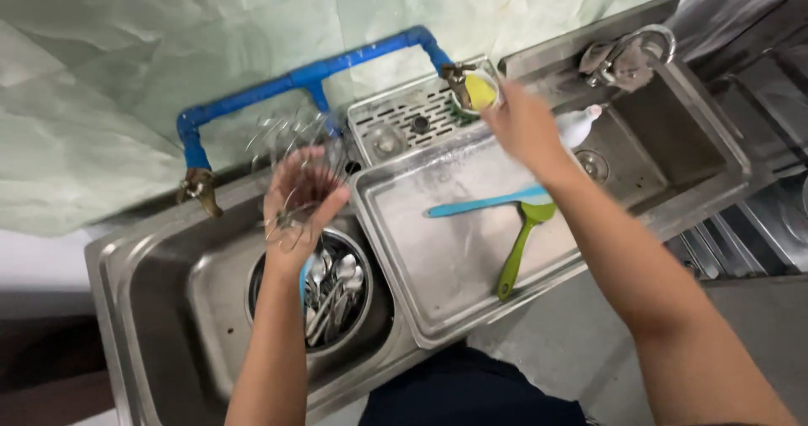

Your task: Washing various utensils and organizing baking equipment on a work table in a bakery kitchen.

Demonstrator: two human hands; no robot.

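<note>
Steel sink unit (168, 308) fills frame centre; blue pipe (303, 79) runs along upper-left wall; flat tray (438, 266) at centre holds green spatula (520, 245), blue utensil (484, 202); bowl of spoons (332, 287) lower left; left hand (299, 203) clamped on wire whisk (295, 152) above bowl; right hand (522, 123), fingers apart, reaches yellow sponge (480, 91) at upper centre

You see a blue pipe (311, 74) along the green wall, a brass tap (199, 190) at its left end, a steel bowl of spoons (337, 295) in the left sink, a blue spatula (484, 203) and green spoon (522, 242) on the steel tray (438, 283), a chrome faucet (627, 55) at the right basin
</note>
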